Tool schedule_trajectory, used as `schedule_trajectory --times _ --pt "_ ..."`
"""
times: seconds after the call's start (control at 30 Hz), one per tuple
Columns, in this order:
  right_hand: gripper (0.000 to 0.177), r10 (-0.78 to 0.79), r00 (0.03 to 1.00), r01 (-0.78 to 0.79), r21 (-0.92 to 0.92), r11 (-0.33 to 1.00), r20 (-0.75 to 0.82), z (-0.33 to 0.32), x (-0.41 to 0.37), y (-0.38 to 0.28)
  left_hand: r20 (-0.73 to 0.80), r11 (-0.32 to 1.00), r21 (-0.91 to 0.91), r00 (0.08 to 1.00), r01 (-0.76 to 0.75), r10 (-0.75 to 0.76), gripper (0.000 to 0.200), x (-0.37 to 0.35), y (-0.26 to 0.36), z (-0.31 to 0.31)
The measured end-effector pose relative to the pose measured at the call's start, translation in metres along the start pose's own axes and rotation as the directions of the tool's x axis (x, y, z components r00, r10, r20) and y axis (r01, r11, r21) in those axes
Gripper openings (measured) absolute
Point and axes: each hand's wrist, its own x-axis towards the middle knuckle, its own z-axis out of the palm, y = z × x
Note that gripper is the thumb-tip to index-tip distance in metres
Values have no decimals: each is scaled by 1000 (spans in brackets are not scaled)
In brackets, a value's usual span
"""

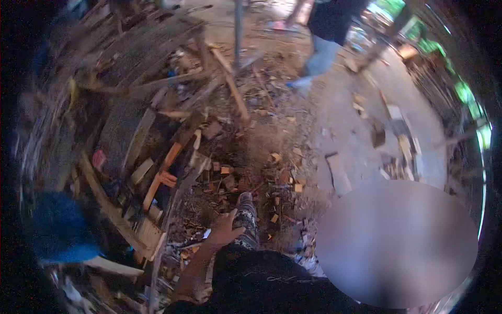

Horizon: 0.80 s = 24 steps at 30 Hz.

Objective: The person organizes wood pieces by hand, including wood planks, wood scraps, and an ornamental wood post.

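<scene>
My left hand [225, 230] rests on my leg [247, 222], which is covered in camouflage-patterned cloth. Its fingers look stretched out over the thigh, and I see nothing held in them. The left forearm comes up from the bottom of the view beside my dark shirt [272, 277]. Around my foot, small wood offcuts [226, 170] and chips lie on the brown ground. My right hand does not show.
A wooden rack or bench [112, 209] with loose boards stands at left. A blue object [60, 227] is beside it. Ahead, a person in light blue trousers [321, 55] stands near a post [238, 34]. Wood pieces [402, 144] lie on pale floor at right; a blurred oval hides the lower right.
</scene>
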Motion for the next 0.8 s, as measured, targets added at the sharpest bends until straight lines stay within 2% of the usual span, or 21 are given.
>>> schedule_trajectory --times 0.03,0.1,0.13,0.2,0.23,0.27,0.3,0.33,0.37,0.4,0.43,0.47,0.5,0.53,0.57,0.6,0.63,0.7,0.73,0.77,0.8 --pt "57 -89 970 15 -312 950 -224 43 -16 -24 -24 999 -34 999 28 -29 82 14 7 -10" --pt "65 180 948 -275 -394 877 -261 105 1 -79 127 982 36 973 188 -191 80 46 19 -40" --pt "65 176 952 -269 -412 870 -250 129 17 -96 114 979 27 972 203 -205 80 70 2 -28" --pt "59 -97 991 38 -495 868 -95 181 45 -115 76 993 19 990 115 -116 78 127 -49 -7" --pt "52 -214 974 146 -514 845 -76 209 59 -119 72 992 16 989 128 -129 78 156 -48 -27" --pt "47 -329 943 256 -547 797 -38 231 74 -128 160 976 89 964 199 -211 79 184 -37 -46" --pt "45 -308 942 332 -513 792 135 217 123 -118 227 949 149 925 277 -305 80 207 -22 -64" --pt "37 -300 952 267 -654 708 64 245 131 -125 212 960 154 942 232 -262 81 227 -1 -92" --pt "36 -162 965 241 -463 853 205 234 181 -122 191 967 174 957 186 -218 83 247 18 -120" --pt "38 -108 917 306 -505 807 384 270 160 -133 206 979 79 958 187 -200 82 274 30 -142" --pt "46 60 892 110 -344 933 448 289 154 -144 227 984 -12 959 177 -169 81 299 42 -163" --pt "45 205 915 -60 -384 921 348 308 159 -155 105 988 -28 983 151 -147 78 316 60 -183" --pt "45 102 980 42 -677 734 171 330 168 -155 -6 992 -33 993 118 -118 75 331 77 -198" --pt "40 138 960 81 -713 697 244 345 164 -168 -34 992 -28 991 127 -128 75 358 80 -200" --pt "35 192 895 204 -753 625 402 333 210 -164 -280 995 87 958 -44 67 73 391 72 -188" --pt "35 182 885 240 -755 610 429 356 230 -193 -484 955 242 832 -172 272 70 423 61 -177" --pt "35 166 873 268 -736 622 458 377 253 -225 -517 959 247 818 -141 253 70 453 57 -170" --pt "34 142 848 314 -701 641 510 413 294 -285 -567 854 405 643 -326 514 71 510 57 -164" --pt "34 133 836 331 -683 651 532 424 321 -312 -592 864 409 635 -293 496 71 510 92 -196" --pt "33 126 826 342 -667 662 549 431 348 -339 -302 918 356 909 -171 287 75 514 135 -220" --pt "33 120 816 351 -650 674 565 369 404 -347 47 941 337 999 -31 16 79 522 170 -243"
